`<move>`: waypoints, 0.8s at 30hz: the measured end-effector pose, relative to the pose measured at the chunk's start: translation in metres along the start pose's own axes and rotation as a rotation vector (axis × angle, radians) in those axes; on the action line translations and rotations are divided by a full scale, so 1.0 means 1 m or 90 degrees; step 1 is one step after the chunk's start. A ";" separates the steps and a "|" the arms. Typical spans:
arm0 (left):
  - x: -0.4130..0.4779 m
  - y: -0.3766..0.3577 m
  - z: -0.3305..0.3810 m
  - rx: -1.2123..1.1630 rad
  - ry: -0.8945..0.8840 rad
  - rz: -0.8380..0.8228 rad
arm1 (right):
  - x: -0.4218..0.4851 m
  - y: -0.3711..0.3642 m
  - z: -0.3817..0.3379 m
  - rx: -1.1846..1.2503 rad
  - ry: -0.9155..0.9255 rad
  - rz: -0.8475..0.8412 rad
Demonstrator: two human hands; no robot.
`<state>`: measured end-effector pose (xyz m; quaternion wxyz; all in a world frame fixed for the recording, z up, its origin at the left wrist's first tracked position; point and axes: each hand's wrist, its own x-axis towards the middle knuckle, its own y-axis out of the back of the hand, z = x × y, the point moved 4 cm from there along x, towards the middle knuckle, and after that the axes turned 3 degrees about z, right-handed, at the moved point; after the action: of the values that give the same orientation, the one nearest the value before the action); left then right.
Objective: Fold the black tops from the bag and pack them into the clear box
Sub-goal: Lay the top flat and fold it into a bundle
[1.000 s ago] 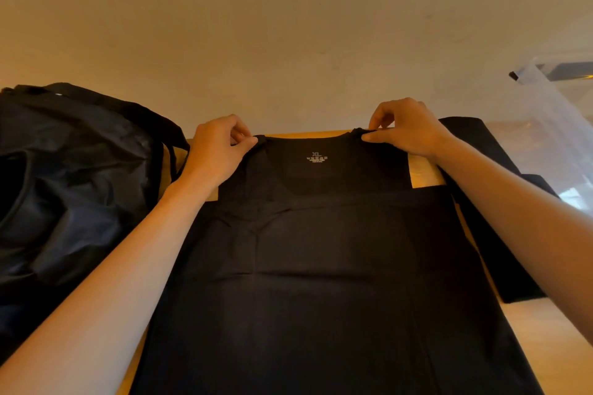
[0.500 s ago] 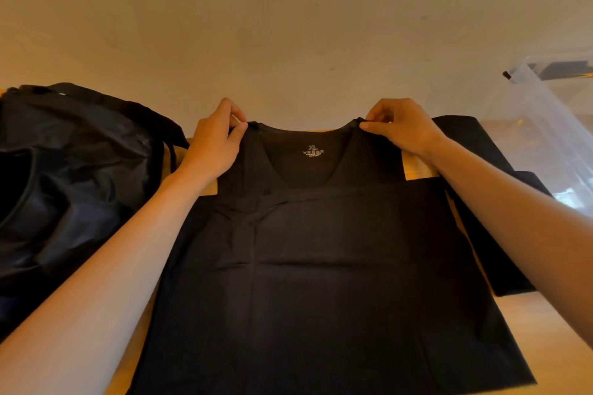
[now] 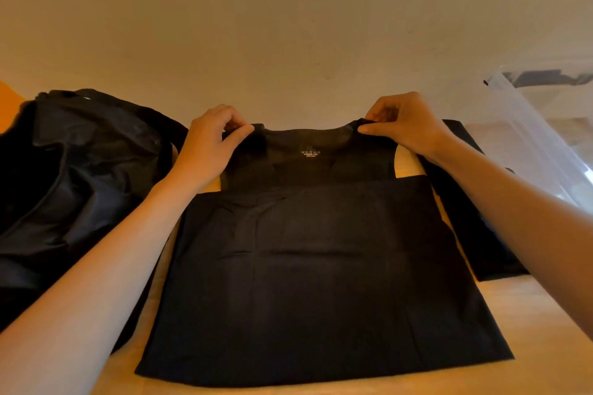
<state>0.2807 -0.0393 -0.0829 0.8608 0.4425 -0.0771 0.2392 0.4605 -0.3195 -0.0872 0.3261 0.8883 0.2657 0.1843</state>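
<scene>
Fabric of the black sleeveless top [image 3: 321,266] lies spread on the light wooden counter [image 3: 529,346] in front of you, with the hem near and the neckline far. Your left grip [image 3: 208,144] pinches the left shoulder strap between thumb and curled fingers. Your right grip [image 3: 404,125] pinches the right strap the same way.

A second ago the neckline lay flat and your right fingers pressed on it. Half a second ago you had raised both straps, and you still hold them a little off the counter. The whole hem now shows, with bare counter on its near side; earlier it ran off the near edge of view. The small white size print [image 3: 310,152] inside the collar is still face up.

The crumpled black fabric bag [image 3: 80,170] sits to the left, touching your left forearm. A folded black garment [image 3: 475,228] lies just right of the top, partly under your right arm. The clear plastic box [image 3: 529,138] stands at far right, with more of it in view than before.
</scene>
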 end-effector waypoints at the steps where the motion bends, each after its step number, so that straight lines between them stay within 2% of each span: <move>1: -0.003 0.002 0.002 -0.005 -0.007 0.004 | -0.003 0.001 -0.003 0.002 0.016 0.005; 8: -0.044 0.012 0.018 0.004 -0.080 0.047 | -0.032 0.011 -0.023 -0.008 0.106 -0.027; 17: -0.101 0.017 0.017 0.028 -0.112 -0.007 | -0.083 0.008 -0.024 -0.085 0.171 -0.091; 24: -0.136 0.015 0.019 0.125 -0.198 -0.063 | -0.119 -0.008 -0.018 -0.126 0.268 -0.089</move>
<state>0.1564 -0.0931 -0.1073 0.8020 0.5594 -0.1632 0.1316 0.3547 -0.3758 -0.0979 0.3612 0.7732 0.3695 0.3676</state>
